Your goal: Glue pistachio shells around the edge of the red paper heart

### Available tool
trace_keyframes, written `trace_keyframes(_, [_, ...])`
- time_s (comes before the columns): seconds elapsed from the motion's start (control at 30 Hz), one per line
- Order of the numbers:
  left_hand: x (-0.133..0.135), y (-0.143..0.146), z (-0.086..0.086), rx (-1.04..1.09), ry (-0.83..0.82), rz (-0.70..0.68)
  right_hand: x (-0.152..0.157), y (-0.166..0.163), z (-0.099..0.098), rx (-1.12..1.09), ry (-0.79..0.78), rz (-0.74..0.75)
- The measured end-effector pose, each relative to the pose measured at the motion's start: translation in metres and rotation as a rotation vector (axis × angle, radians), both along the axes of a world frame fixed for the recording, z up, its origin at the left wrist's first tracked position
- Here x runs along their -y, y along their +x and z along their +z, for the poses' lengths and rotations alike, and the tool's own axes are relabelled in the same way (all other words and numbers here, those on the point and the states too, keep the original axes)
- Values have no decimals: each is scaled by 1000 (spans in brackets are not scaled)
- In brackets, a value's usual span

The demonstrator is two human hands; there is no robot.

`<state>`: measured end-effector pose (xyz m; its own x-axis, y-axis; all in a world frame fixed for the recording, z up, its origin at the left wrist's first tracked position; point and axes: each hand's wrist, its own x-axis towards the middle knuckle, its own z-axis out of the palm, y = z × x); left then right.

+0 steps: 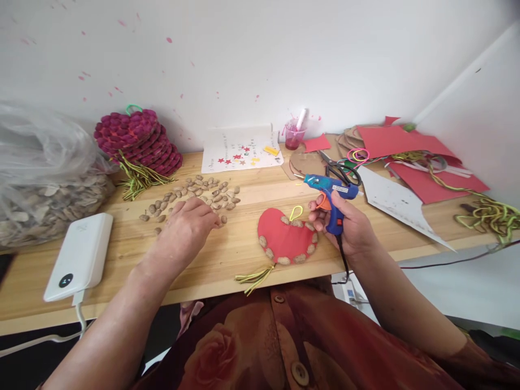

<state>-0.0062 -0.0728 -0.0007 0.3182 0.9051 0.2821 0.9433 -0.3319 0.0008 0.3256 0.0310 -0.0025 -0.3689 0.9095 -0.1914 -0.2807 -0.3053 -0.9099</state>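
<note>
My right hand [348, 226] is closed round the grip of a blue hot glue gun [331, 194], its nozzle pointing left above the table. Just left of it lies a red heart cutout [283, 235] with pale shells glued along its rim, a yellow loop on top and a tassel below. My left hand [190, 221] rests palm down with fingers curled on the wooden table [227, 254], its fingertips at the edge of a scatter of loose shells [195, 195]. Whether the fingers pinch a shell is hidden.
A white power bank [79, 254] lies at the left front. A plastic bag of shells [44, 179] fills the far left. Finished purple hearts [138, 141] are stacked at the back, beside a paper sheet [239, 149], a pink cup [293, 134], scissors [339, 170], red paper [410, 143] and cords [487, 214].
</note>
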Motion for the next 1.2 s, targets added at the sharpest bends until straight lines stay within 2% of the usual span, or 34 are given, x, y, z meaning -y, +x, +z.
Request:
trace_keyframes(0.1, [2,1,2,102,-2,56,5,1,3,7,35,-19])
trace_keyframes(0.17, [5,5,6,278,-19,114,13,2,7,5,43,-9])
trace_keyframes(0.23, [9,11,12,541,-69,195,23,1,13,22,52,47])
trace_keyframes(0.33, [13,23,17,1063,-249,301,42,-2,25,37,93,161])
trace_keyframes(0.43, [15,37,17,1585,-452,290,60,-6,36,62,166,251])
trace_keyframes(0.53, [16,48,16,1876,-564,302,74,-9,43,134,230,333])
trace_keyframes(0.73, [18,57,20,2020,-634,327,83,-12,47,275,360,375])
trace_keyframes(0.97, [22,59,21,2003,-641,308,83,-19,50,320,481,374])
trace_keyframes(1.2, [21,62,23,1988,-647,309,83,-20,48,326,528,358])
